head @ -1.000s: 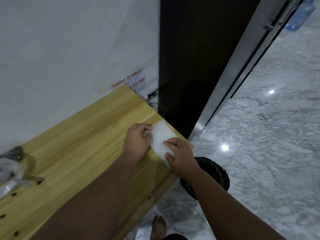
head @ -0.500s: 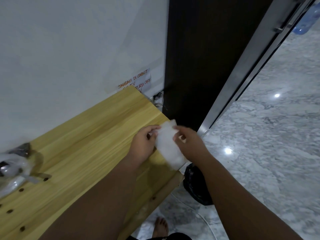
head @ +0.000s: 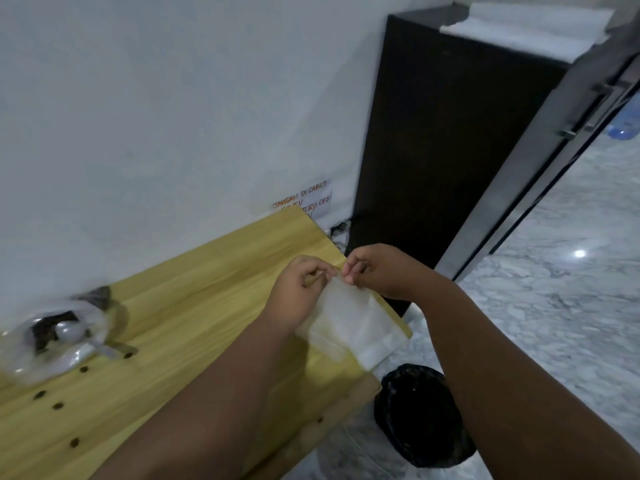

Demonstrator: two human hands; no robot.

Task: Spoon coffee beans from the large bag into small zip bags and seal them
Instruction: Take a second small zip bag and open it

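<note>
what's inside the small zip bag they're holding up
The small zip bag looks empty and translucent: no beans show inside. Both hands pinch its top edge, hiding the opening.

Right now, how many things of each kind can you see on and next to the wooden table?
Small clear plastic zip bags, held up by both hands: 1
Large clear plastic bags of dark coffee beans: 1
Loose dark coffee beans on the light wooden table: 6 that I can make out
Black bins on the floor: 1
Total: 9
</note>
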